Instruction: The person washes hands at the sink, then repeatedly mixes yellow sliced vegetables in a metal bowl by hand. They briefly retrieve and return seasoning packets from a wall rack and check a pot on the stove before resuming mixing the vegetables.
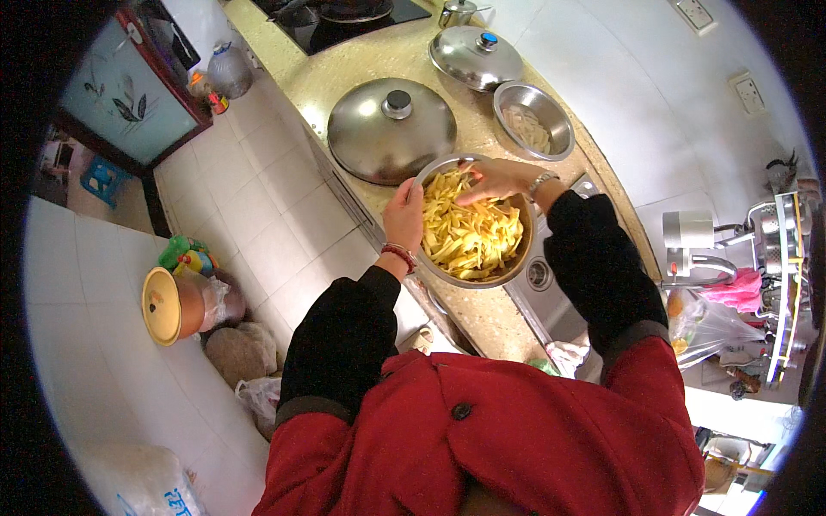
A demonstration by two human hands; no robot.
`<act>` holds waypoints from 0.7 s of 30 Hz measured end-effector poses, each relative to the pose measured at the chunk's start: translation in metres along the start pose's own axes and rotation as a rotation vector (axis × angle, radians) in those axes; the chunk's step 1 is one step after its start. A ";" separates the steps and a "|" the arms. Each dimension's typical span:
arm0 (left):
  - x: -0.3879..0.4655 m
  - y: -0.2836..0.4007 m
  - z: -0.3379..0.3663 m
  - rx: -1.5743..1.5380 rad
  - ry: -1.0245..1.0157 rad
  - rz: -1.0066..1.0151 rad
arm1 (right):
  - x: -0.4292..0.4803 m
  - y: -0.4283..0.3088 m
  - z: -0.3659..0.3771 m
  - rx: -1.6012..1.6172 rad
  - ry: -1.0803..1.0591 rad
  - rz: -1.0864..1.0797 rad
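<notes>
A steel bowl (534, 242) full of yellow cut strips (474, 235), perhaps potato, stands tilted over the counter beside the sink. My left hand (404, 218) grips its left rim, thumb over the edge. My right hand (493, 180) reaches over the far rim, thumb and fingers spread on the strips; whether it pinches any cannot be told. Beyond the bowl is a large domed steel lid (387, 138) with a black knob. A smaller steel bowl (563, 132) farther right holds pale strips (526, 127), near a steel lid (474, 61) with a blue-topped knob.
The sink (558, 303) and its faucet (703, 264) lie to the right. A black cooktop (322, 29) and a small steel pot (457, 13) are at the far end. Bags (239, 351) and a copper-coloured pot (187, 303) stand by the left wall, across the tiled floor (258, 206).
</notes>
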State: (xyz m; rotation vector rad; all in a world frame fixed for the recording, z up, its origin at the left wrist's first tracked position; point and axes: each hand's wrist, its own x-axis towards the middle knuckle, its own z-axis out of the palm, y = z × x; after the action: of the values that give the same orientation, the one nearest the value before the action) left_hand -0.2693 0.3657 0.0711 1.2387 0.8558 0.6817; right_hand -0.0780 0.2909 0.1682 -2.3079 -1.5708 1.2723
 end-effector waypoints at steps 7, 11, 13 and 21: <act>0.002 -0.002 0.001 0.046 0.026 0.036 | 0.041 0.000 0.044 -0.001 -0.122 -0.002; 0.000 0.003 0.003 0.040 0.050 0.060 | 0.042 0.003 0.050 0.122 -0.152 0.124; 0.000 0.005 0.001 0.096 0.043 0.048 | 0.035 0.003 0.043 0.192 -0.105 0.094; 0.002 -0.004 0.001 0.035 0.011 0.008 | -0.038 -0.004 0.005 -0.057 0.047 -0.030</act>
State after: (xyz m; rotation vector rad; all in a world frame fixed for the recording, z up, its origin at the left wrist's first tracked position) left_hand -0.2670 0.3661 0.0669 1.2712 0.8754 0.6824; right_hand -0.0892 0.2609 0.1888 -2.3199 -1.6419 1.1731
